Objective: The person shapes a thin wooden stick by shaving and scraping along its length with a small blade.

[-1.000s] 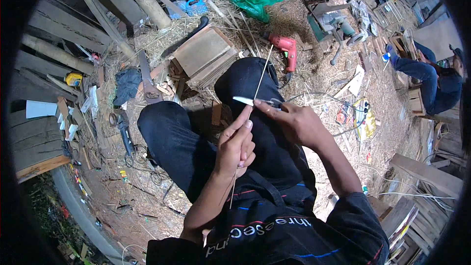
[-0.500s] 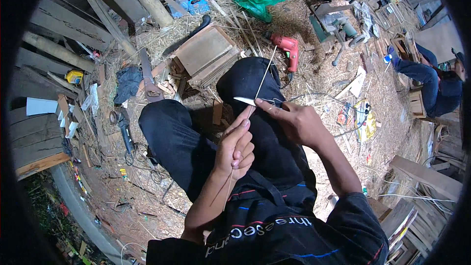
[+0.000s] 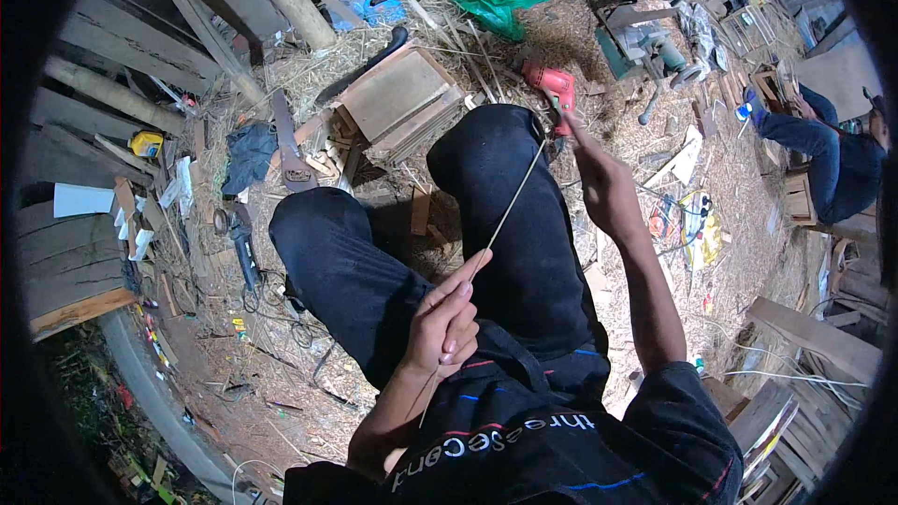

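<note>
Right hand (image 3: 603,192) has swung outward past the knee, grip unclear; left hand (image 3: 447,325) pinches thin stick (image 3: 505,217)

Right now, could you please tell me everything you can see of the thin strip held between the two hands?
The thin strip is a long, pale, very slender sliver that looks like split bamboo or cane. It runs slanted over the dark trousers, its near part pinched in the left hand and passing on below it, its far end up at the right hand. It looks straight and taut; nothing else touches it.
</note>
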Available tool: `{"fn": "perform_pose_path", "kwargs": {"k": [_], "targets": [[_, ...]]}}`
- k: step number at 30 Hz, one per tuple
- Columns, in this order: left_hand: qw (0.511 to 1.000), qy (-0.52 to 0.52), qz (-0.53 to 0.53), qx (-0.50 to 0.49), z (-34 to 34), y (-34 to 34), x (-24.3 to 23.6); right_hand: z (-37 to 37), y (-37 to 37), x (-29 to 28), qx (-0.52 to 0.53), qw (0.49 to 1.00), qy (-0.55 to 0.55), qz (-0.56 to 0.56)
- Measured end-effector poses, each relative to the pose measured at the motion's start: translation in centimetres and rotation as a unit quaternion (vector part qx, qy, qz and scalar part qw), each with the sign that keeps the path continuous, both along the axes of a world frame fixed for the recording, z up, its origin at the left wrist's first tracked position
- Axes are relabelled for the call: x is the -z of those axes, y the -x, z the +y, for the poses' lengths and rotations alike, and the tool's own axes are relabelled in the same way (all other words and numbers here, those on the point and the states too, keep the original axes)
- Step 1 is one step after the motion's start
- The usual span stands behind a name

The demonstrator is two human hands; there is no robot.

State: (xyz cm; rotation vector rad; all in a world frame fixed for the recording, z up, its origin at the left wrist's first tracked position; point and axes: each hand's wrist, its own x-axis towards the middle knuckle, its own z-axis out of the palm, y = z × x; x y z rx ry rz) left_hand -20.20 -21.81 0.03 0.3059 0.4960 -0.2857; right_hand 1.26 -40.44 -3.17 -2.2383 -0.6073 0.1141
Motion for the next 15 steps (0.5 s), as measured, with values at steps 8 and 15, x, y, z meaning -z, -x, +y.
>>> {"fn": "perform_pose_path", "kwargs": {"k": [8, 15], "targets": [[0.998, -0.021, -0.053, -0.013, 0.3, -5.0, -0.1, -0.3, 3.0, -2.6, -0.259, 0.964, 0.048, 0.030], [0.963, 0.252, -0.087, -0.047, 0.8, -5.5, 1.2, -0.3, 3.5, -3.6, -0.287, 0.954, 0.087, 0.012]]}}
